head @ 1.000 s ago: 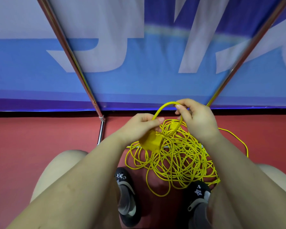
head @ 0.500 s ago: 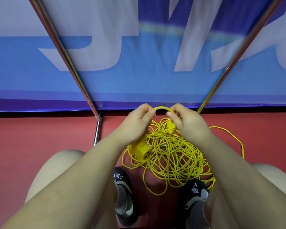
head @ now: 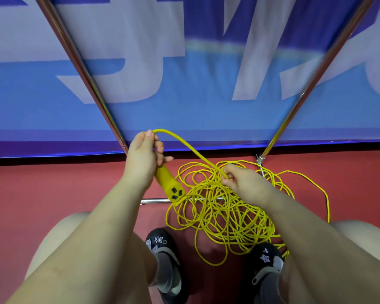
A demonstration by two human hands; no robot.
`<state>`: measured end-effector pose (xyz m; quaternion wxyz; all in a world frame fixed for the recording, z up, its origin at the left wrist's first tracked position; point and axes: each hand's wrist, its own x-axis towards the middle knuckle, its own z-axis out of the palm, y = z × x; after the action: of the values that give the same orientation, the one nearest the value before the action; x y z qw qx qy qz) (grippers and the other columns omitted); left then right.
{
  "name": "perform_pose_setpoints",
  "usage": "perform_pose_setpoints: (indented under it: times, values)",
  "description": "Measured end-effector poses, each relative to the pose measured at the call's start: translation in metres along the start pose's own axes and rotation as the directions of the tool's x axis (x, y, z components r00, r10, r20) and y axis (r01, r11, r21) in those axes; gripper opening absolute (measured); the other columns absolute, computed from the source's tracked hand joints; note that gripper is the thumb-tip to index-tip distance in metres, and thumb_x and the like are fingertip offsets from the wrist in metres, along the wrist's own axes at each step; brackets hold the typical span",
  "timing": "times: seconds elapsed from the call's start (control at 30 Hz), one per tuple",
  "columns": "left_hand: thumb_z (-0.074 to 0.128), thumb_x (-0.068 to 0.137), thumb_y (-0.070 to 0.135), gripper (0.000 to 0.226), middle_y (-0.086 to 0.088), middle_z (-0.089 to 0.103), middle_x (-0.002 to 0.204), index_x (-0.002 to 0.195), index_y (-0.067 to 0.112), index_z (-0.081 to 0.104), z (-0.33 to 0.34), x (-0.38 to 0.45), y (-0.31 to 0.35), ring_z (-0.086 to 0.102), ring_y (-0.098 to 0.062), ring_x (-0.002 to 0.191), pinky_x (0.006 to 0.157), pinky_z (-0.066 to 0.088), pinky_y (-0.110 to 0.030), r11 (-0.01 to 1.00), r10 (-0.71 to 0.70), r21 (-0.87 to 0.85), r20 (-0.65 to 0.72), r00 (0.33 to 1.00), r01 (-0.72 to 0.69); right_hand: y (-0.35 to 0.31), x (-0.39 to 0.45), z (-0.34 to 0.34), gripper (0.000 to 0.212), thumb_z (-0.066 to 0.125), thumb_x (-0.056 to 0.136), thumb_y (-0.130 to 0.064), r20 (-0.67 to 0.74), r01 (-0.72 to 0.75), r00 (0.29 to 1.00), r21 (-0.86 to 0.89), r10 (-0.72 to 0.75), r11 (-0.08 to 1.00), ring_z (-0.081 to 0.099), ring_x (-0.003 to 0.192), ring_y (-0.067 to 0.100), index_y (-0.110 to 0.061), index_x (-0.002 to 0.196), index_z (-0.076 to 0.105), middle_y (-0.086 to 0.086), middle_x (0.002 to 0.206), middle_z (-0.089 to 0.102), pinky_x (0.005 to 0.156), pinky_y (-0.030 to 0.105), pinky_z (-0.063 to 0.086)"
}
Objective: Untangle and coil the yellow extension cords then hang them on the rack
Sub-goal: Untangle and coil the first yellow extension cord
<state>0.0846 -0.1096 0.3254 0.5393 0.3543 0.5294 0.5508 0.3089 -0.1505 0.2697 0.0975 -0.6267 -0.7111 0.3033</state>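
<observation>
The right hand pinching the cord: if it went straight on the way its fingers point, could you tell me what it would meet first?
Probably the yellow socket end held by the left hand. The right hand points left across the tangled yellow extension cord pile; depth is unclear, so it might pass above.

Bright, even light with no hard shadows; only soft dark patches on the red floor (head: pixel 42 194) under the black shoes (head: pixel 162 244). Strong wide-angle warp: the chrome poles (head: pixel 81 69) splay outward toward the top corners, and forearms balloon at the bottom edge. Blue banner (head: pixel 206 106) and poles are smeared with motion blur, with faint specular streaks along the poles; the yellow cord (head: pixel 219 207) and hands (head: pixel 140 159) are reasonably sharp.
</observation>
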Motion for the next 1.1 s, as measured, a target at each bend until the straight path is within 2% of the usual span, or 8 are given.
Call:
perform_pose_setpoints:
  times: [0.2,0.33,0.5,0.63,0.77,0.83,0.93,1.1]
  values:
    - [0.029,0.104,0.018,0.032,0.010,0.043,0.040,0.075,0.013,0.041,-0.020,0.011,0.002,0.030,-0.006,0.029,0.046,0.051,-0.022,0.993,-0.044,-0.112,-0.142,0.989,0.028,-0.011,0.002,-0.004,0.015,0.052,0.094,-0.030,-0.160,0.089,0.984,0.046,-0.081,0.995,0.049,0.076,0.019,-0.015,0.094,0.056,-0.003,0.077,0.051,0.067,0.030,0.037]
    - [0.030,0.104,0.020,0.032,0.010,0.041,0.038,0.076,0.014,0.042,-0.032,0.019,0.004,0.030,-0.006,0.029,0.046,0.051,-0.021,0.977,-0.103,-0.206,-0.246,0.964,0.051,-0.012,-0.003,-0.013,0.041,0.041,0.095,-0.046,-0.102,0.043,0.994,-0.019,-0.044,0.999,0.043,0.067,0.020,-0.019,0.064,0.037,-0.002,0.060,0.041,0.061,0.032,0.028]
    - [0.031,0.104,0.019,0.031,0.009,0.042,0.037,0.076,0.014,0.042,-0.037,0.024,0.004,0.029,-0.007,0.028,0.046,0.051,-0.020,0.973,-0.139,-0.216,-0.290,0.947,0.077,0.000,-0.003,-0.012,0.020,0.049,0.094,-0.038,0.008,-0.083,0.996,-0.069,0.084,0.994,0.049,0.072,0.019,-0.025,0.080,0.043,-0.004,0.067,0.047,0.062,0.027,0.033]
    - [0.031,0.103,0.018,0.028,0.008,0.047,0.039,0.079,0.013,0.043,-0.033,0.022,-0.003,0.032,-0.008,0.029,0.046,0.051,-0.022,0.999,-0.031,0.038,-0.190,0.981,0.039,-0.001,-0.001,-0.023,0.005,0.057,0.092,-0.021,-0.091,-0.092,0.988,0.293,0.124,0.952,0.060,0.064,0.015,-0.022,0.093,0.052,-0.001,0.068,0.059,0.056,0.021,0.044]
    - [0.039,0.102,0.023,0.025,0.003,0.052,0.041,0.081,0.012,0.046,-0.022,0.011,-0.010,0.037,-0.008,0.026,0.054,0.046,-0.031,0.939,-0.010,0.343,-0.007,1.000,0.012,-0.016,-0.004,-0.036,0.005,0.055,0.093,-0.017,-0.067,-0.120,0.971,0.700,0.232,0.704,0.064,0.059,0.011,-0.018,0.088,0.057,0.003,0.072,0.063,0.053,0.020,0.051]
    - [0.042,0.101,0.027,0.022,0.002,0.054,0.041,0.087,0.011,0.050,-0.015,0.005,-0.014,0.042,-0.009,0.027,0.047,0.044,-0.025,0.890,-0.060,0.455,0.068,0.996,0.022,-0.023,-0.004,-0.037,0.005,0.055,0.093,-0.018,-0.035,-0.141,0.957,0.812,0.288,0.566,0.066,0.058,0.008,-0.016,0.090,0.057,0.004,0.074,0.064,0.052,0.020,0.053]
    - [0.039,0.101,0.030,0.023,0.001,0.063,0.048,0.097,0.015,0.056,-0.007,-0.001,-0.019,0.047,-0.011,0.029,0.036,0.036,-0.016,0.830,-0.153,0.557,0.177,0.972,0.030,-0.030,-0.001,-0.038,0.008,0.054,0.093,-0.020,0.032,-0.170,0.922,0.929,0.385,0.329,0.067,0.061,0.010,-0.013,0.089,0.055,0.005,0.077,0.062,0.051,0.023,0.054]
    - [0.040,0.101,0.025,0.022,-0.001,0.070,0.084,0.105,0.015,0.059,0.008,-0.009,-0.025,0.051,-0.009,0.038,0.040,0.040,-0.017,0.818,-0.225,0.575,0.306,0.925,0.008,-0.035,0.004,-0.041,0.012,0.052,0.094,-0.017,0.145,-0.128,0.873,0.989,0.465,-0.067,0.067,0.051,0.009,-0.008,0.087,0.052,0.007,0.078,0.059,0.046,0.022,0.054]
